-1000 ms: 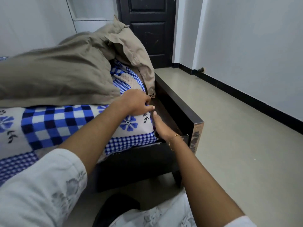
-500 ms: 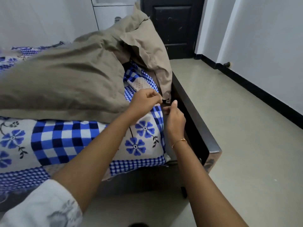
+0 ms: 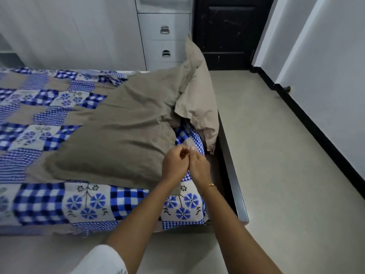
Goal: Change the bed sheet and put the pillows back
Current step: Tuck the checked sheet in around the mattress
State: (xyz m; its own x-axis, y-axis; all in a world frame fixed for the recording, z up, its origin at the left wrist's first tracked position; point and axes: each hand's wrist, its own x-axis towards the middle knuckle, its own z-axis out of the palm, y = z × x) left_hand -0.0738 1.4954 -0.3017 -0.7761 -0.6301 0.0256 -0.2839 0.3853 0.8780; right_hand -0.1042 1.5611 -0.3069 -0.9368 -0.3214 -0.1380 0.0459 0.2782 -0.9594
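Note:
A blue-and-white patchwork bed sheet (image 3: 39, 204) covers the bed. A large beige pillow (image 3: 118, 139) lies flat across it. A second beige pillow (image 3: 199, 103) leans upright at the bed's right edge. My left hand (image 3: 174, 164) and my right hand (image 3: 199, 168) are pressed together at the right side of the bed, just past the flat pillow's corner. The fingers of both are closed, pinching a raised fold of the sheet near the dark bed frame (image 3: 235, 180). A thin gold bracelet is on my right wrist.
A white drawer unit (image 3: 165, 40) stands behind the bed beside a black door (image 3: 227, 32). Beige floor (image 3: 276, 155) runs along the bed's right side to a white wall with a black skirting. A small doorstop (image 3: 287, 89) sits by that wall.
The view has risen and pulled back, showing much more of the bed. My hands have come up from the frame's corner and moved together onto the sheet's edge.

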